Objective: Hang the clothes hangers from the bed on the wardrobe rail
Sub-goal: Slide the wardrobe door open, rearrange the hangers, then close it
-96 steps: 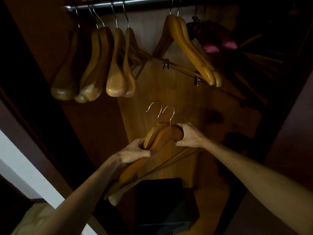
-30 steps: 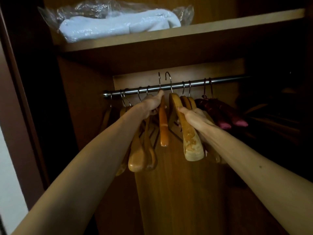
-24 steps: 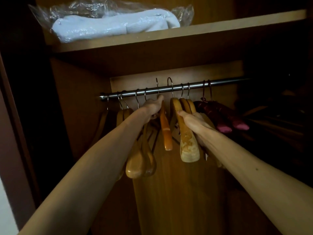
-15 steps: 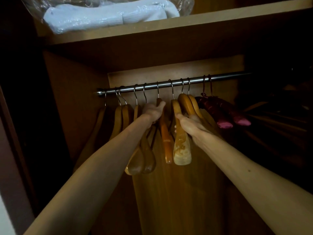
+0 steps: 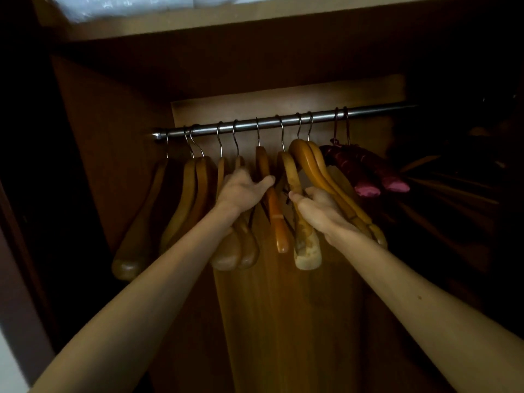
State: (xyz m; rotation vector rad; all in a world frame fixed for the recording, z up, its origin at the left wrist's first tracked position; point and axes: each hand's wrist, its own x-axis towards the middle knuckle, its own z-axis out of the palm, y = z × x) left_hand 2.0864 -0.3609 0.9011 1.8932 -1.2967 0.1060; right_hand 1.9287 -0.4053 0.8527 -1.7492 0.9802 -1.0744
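A steel wardrobe rail (image 5: 374, 111) carries a row of wooden hangers. An orange-brown hanger (image 5: 279, 225) and a hanger with a pale worn tip (image 5: 307, 252) hang side by side at the middle, both hooks over the rail. My left hand (image 5: 241, 191) reaches up to the orange-brown one, thumb laid across its arm. Around the arm of the pale-tipped hanger my right hand (image 5: 320, 211) is wrapped, thumb in front. Several more wooden hangers (image 5: 192, 194) hang to the left, and two (image 5: 320, 177) just to the right.
Two dark red padded hangers (image 5: 365, 177) hang further right on the rail. A wooden shelf (image 5: 255, 21) runs above, with a plastic-wrapped pale bundle (image 5: 119, 4) on it. The right side of the wardrobe is dark. The wardrobe's left wall (image 5: 113, 137) stands close to the leftmost hanger.
Both hands rose from low in the wardrobe to the rail with the two hangers. The hooks went over the rail, and my hands have slid down the hanger arms.
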